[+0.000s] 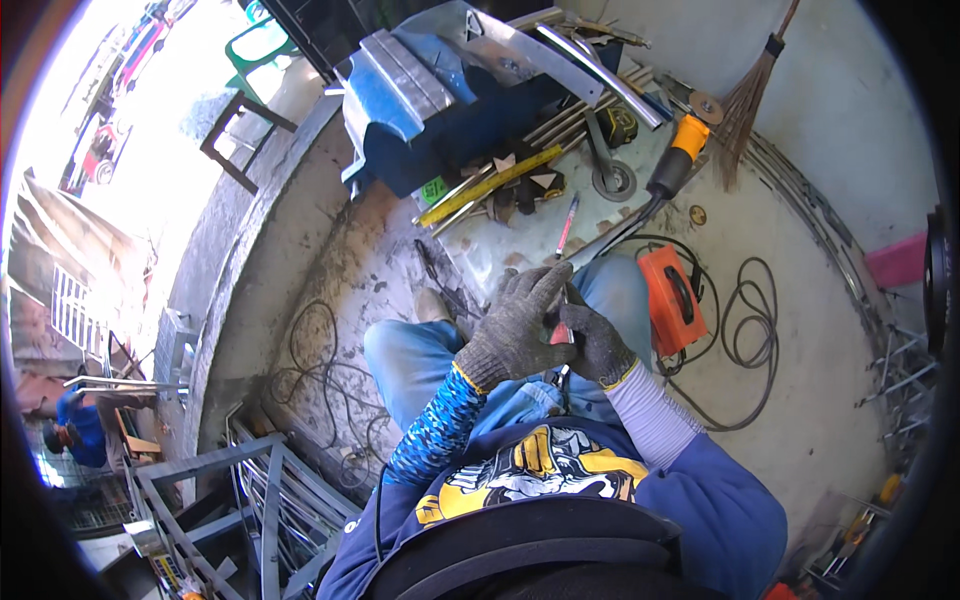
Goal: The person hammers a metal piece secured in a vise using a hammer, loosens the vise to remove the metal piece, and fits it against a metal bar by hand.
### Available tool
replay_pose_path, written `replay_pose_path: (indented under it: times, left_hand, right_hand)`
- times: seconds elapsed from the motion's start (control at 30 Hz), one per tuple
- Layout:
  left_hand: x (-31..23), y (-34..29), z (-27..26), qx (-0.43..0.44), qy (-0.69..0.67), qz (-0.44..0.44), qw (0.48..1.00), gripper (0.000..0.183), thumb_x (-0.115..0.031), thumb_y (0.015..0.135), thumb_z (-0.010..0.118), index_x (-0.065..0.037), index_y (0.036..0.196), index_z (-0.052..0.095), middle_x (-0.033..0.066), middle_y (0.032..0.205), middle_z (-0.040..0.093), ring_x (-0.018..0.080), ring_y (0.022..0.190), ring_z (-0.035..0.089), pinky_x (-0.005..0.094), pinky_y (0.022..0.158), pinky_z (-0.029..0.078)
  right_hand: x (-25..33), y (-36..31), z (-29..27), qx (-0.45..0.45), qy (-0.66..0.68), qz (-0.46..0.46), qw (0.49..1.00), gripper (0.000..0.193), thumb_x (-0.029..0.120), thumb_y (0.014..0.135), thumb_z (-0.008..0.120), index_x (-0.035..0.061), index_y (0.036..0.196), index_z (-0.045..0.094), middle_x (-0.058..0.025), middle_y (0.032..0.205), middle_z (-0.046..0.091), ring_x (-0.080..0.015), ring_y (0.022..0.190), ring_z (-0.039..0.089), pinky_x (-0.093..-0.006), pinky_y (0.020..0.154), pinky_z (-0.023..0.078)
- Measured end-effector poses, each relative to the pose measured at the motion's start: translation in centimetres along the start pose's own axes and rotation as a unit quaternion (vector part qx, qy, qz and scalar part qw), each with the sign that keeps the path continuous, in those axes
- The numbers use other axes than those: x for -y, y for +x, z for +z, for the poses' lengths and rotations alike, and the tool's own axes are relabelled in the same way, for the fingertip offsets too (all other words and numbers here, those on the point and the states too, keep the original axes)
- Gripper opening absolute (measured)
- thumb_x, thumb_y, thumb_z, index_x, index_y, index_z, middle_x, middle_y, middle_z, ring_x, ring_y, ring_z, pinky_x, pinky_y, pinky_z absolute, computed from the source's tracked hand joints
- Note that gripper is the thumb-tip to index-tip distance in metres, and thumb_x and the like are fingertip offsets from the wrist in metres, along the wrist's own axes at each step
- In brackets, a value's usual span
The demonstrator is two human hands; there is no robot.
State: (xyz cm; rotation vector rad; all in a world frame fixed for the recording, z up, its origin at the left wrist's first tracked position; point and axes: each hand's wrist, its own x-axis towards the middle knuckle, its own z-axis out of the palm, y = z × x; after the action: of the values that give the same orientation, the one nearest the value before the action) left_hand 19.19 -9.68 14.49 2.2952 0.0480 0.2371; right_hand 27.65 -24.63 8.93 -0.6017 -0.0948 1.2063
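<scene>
Both my hands wear dark grey knit gloves and meet over my lap. My left hand [515, 325] curves in from the left, its fingers together and its thumb reaching toward the other hand. My right hand [597, 345] is closed against it, fingers bent. Between them shows a small red and pale thing [562, 332]; the gloves hide most of it, so its kind is unclear. Just beyond the hands, a thin red and white pen-like stick [567, 226] lies on the low work table [480, 248].
An angle grinder [680, 155] with a yellow-orange body rests at the table's right. Metal bars, a yellow level-like bar [490, 187] and bent sheet metal [400, 85] fill its far side. An orange welding machine [672, 300] and looped cables [750, 340] lie right. A steel frame [270, 510] stands left.
</scene>
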Motion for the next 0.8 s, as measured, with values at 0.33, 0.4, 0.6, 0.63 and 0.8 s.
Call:
replay_pose_path:
  times: [0.33, 0.4, 0.6, 0.63, 0.8]
  left_hand:
    - [-0.4, 2.0, -1.0, -0.042, 0.054, 0.092, 0.993, 0.103, -0.032, 0.05, 0.088, -0.003, 0.141, 0.05, 0.0202, 0.128, 0.058, 0.0401, 0.119, 0.055, 0.0539, 0.105, 0.038]
    - [-0.1, 1.4, -1.0, -0.054, 0.061, 0.097, 0.992, 0.101, -0.032, 0.049, 0.088, -0.003, 0.139, 0.052, 0.0193, 0.127, 0.058, 0.0392, 0.116, 0.056, 0.0534, 0.103, 0.039]
    - [-0.2, 0.4, -2.1, -0.053, 0.094, 0.071, 0.992, 0.099, -0.033, 0.05, 0.087, -0.004, 0.139, 0.053, 0.0177, 0.124, 0.059, 0.0379, 0.116, 0.056, 0.0549, 0.104, 0.038]
    - [-0.2, 0.3, -2.3, -0.05, 0.093, 0.059, 0.993, 0.099, -0.033, 0.051, 0.087, -0.005, 0.14, 0.052, 0.0178, 0.125, 0.058, 0.038, 0.118, 0.056, 0.0556, 0.106, 0.036]
    - [-0.3, 0.2, -3.0, -0.063, 0.1, 0.07, 0.99, 0.098, -0.032, 0.054, 0.086, -0.006, 0.142, 0.051, 0.019, 0.129, 0.058, 0.0384, 0.122, 0.055, 0.0576, 0.112, 0.032]
  right_hand:
    - [1.4, -0.5, -0.4, -0.015, -0.009, 0.019, 1.0, 0.074, 0.022, 0.093, 0.064, 0.0112, 0.158, 0.029, -0.0089, 0.14, 0.053, -0.0223, 0.13, 0.054, -0.0372, 0.108, 0.047]
    - [1.1, -0.2, 0.2, -0.023, -0.005, 0.036, 0.999, 0.074, 0.023, 0.094, 0.064, 0.0109, 0.158, 0.029, -0.0088, 0.14, 0.053, -0.0221, 0.13, 0.053, -0.0374, 0.109, 0.046]
    - [0.5, 0.6, 2.1, 0.014, -0.026, 0.007, 1.0, 0.07, 0.023, 0.097, 0.064, 0.012, 0.158, 0.031, -0.0088, 0.14, 0.054, -0.0212, 0.128, 0.056, -0.0364, 0.105, 0.05]
    - [0.5, 0.6, 2.5, 0.009, -0.021, 0.007, 1.0, 0.069, 0.023, 0.097, 0.064, 0.0124, 0.157, 0.032, -0.0087, 0.139, 0.055, -0.021, 0.127, 0.056, -0.0362, 0.104, 0.051]
    - [-0.6, 1.5, 0.1, 0.036, 0.001, -0.029, 0.999, 0.061, 0.025, 0.098, 0.064, 0.0128, 0.152, 0.039, -0.0074, 0.133, 0.059, -0.0207, 0.123, 0.059, -0.0367, 0.103, 0.052]
